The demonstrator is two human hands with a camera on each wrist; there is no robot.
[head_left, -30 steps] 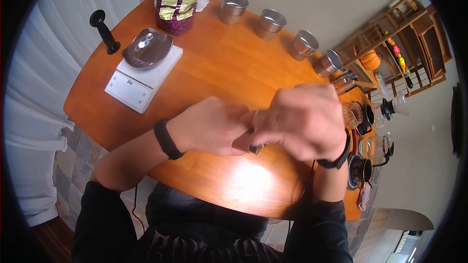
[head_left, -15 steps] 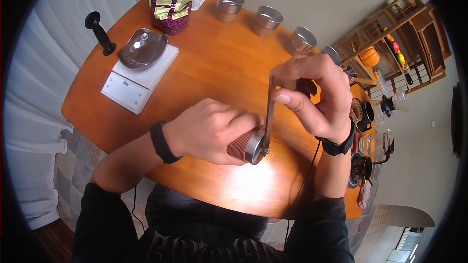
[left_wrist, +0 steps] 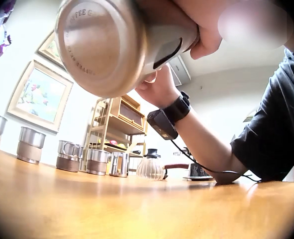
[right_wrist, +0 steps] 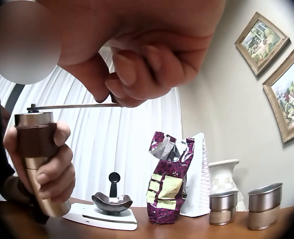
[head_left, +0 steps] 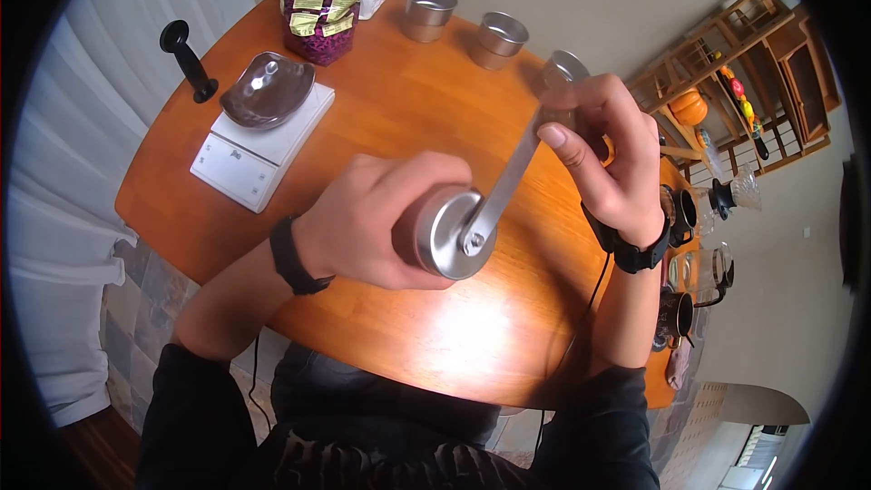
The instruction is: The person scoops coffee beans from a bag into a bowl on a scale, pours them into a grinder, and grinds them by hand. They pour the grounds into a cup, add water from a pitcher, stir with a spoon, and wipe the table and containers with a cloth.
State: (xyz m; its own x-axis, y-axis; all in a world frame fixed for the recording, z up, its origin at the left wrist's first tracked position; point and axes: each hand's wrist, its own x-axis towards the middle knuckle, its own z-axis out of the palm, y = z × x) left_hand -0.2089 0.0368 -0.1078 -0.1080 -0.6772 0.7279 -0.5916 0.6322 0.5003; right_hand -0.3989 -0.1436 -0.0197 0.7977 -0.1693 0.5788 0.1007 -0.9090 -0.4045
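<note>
A metal hand grinder with a brown ribbed band (right_wrist: 36, 141) is tilted above the table, gripped round its body by my left hand (head_left: 376, 222). From its round steel lid (head_left: 446, 234) a flat crank arm (head_left: 510, 177) reaches out toward the back right. My right hand (head_left: 612, 159) pinches the crank's far end between thumb and fingers, which hide the knob. The left wrist view shows the grinder's round base (left_wrist: 99, 47) with raised lettering.
A dark dish (head_left: 268, 91) sits on a white scale (head_left: 238, 166) at the left, beside a black upright tool (head_left: 189, 62). Behind stand a purple bag (head_left: 328, 4) and several steel cups (head_left: 498, 39). Pots and a dark mug (head_left: 673, 316) line the right edge.
The crank has swung round, and my right hand with it, outward to the right. My left hand has tilted the grinder so its lid faces the head view more.
</note>
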